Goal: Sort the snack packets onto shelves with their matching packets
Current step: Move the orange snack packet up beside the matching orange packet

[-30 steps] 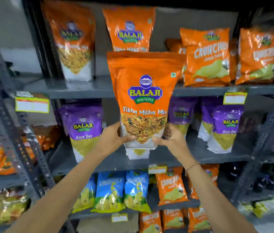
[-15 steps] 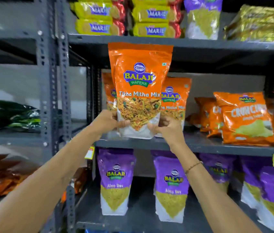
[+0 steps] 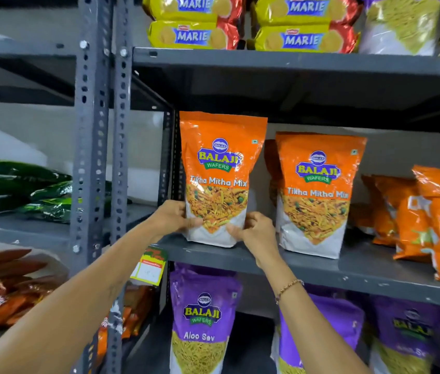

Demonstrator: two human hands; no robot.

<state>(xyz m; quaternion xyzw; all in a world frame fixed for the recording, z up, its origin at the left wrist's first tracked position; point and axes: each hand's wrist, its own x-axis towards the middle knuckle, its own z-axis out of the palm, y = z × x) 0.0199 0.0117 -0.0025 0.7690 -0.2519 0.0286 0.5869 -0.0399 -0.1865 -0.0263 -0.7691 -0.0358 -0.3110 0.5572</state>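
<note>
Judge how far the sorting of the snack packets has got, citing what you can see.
Done: one Tikha Mitha Mix packet stands on the middle shelf. In hand: the left hand and right hand hold a matching packet upright beside it, base on the shelf. Left: letting go; any other unsorted packets aren't visible.

Even bright light, glossy glare, blurred edges

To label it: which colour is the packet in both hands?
Orange with a white base, the Tikha Mitha Mix packet; head view.

left hand (image 3: 171,218), right hand (image 3: 254,232), both gripping
</note>
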